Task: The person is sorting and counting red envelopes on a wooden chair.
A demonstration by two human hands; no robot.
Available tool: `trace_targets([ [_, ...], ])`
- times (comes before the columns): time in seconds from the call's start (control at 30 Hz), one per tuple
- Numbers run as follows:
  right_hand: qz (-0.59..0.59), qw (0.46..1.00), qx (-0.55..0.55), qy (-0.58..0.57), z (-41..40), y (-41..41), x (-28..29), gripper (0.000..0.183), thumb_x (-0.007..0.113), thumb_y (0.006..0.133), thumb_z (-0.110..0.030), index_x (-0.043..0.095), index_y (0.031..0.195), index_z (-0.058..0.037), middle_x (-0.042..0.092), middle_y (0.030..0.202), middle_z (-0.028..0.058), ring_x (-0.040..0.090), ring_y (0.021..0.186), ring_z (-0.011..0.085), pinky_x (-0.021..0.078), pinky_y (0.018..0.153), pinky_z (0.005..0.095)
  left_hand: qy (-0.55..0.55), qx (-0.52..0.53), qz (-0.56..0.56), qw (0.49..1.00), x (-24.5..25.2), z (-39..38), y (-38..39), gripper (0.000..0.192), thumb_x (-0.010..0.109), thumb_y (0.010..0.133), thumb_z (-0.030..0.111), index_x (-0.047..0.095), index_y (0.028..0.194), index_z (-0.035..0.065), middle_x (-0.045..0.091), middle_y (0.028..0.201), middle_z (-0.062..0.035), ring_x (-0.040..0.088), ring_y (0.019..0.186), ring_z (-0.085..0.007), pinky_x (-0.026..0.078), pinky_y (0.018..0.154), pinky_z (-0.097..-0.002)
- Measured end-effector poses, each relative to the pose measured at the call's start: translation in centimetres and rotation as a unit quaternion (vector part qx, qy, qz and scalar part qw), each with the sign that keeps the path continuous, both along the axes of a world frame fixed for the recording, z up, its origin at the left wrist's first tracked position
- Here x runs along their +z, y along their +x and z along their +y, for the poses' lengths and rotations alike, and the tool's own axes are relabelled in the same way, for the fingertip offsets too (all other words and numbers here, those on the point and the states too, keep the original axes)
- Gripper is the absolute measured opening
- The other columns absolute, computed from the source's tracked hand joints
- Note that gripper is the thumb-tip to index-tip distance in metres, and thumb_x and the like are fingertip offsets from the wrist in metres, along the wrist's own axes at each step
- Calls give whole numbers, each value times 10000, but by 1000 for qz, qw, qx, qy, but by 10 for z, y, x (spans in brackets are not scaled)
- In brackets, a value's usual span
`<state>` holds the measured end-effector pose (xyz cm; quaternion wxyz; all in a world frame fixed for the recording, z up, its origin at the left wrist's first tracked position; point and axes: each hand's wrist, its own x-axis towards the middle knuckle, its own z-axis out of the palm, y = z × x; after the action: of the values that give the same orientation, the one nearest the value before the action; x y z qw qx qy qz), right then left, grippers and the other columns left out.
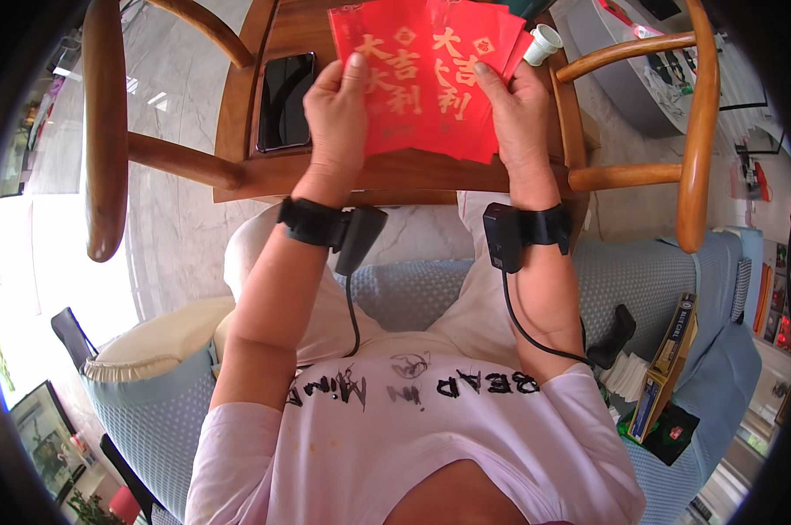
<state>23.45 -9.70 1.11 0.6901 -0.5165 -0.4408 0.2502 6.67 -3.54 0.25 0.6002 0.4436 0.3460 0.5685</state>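
My left hand point(337, 108) grips the left side of several red paper envelopes point(428, 134), its thumb lying on the top one. On the opposite side my right hand point(521, 108) pinches the same fanned bunch, thumb on the front face. Gold characters and small diamond emblems decorate the envelopes. They are held over the seat of a wooden armchair point(395, 174). Their upper edges reach the picture's top rim. A black smartphone point(286, 102) lies on the seat beside my left hand. Just beyond my right hand is a small white ribbed cup point(544, 44).
Curved wooden armrests point(108, 131) rise on both sides of the chair seat. I sit on a sofa with a light blue quilted cover point(631, 275). A cardboard box point(663, 367), white tissues point(625, 375) and a black object point(615, 336) lie to my right. Cabled black devices point(362, 239) are strapped to both wrists.
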Motion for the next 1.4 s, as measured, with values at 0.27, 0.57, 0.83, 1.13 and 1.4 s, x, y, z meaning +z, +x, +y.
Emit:
trace_targets([
  [0.27, -63, 997, 51, 1, -6, -9, 6, 262, 571, 914, -222, 550, 1053, -1, 627, 916, 13, 547, 818, 71, 443, 728, 232, 85, -37, 17, 996, 1, -12, 10, 226, 603, 895, 210, 610, 909, -16, 626, 793, 10, 522, 720, -39, 434, 646, -189],
  [0.57, 27, 994, 94, -48, -3, -16, 2, 318, 607, 854, -162, 504, 1116, -14, 610, 984, 61, 557, 869, 95, 451, 767, 252, 137, -5, 203, 970, -17, -6, 15, 327, 712, 691, 24, 570, 985, 32, 669, 889, -93, 646, 809, -192, 500, 736, -300],
  [0.83, -31, 994, 72, -77, 0, -22, -14, 352, 649, 766, -30, 521, 1093, -5, 640, 978, 73, 605, 841, 131, 492, 731, 283, 147, 28, 248, 957, -24, -7, 19, 351, 720, 689, 61, 584, 1010, 31, 672, 916, -95, 650, 843, -222, 502, 772, -312],
  [1.13, -132, 989, 3, -68, 4, -21, -14, 317, 696, 786, -188, 565, 992, 14, 662, 833, 118, 636, 764, 138, 510, 670, 261, 25, -115, 125, 985, -28, -1, 18, 319, 737, 713, 67, 604, 993, -3, 675, 903, -87, 638, 841, -153, 508, 749, -279],
  [1.4, -159, 981, -20, -111, -2, -7, -3, 285, 714, 774, -254, 640, 824, 17, 668, 698, 93, 612, 558, 123, 479, 538, 264, -92, -195, 27, 976, -5, -7, 6, 284, 692, 795, 74, 577, 1040, -13, 657, 949, -92, 638, 815, -145, 541, 719, -282],
])
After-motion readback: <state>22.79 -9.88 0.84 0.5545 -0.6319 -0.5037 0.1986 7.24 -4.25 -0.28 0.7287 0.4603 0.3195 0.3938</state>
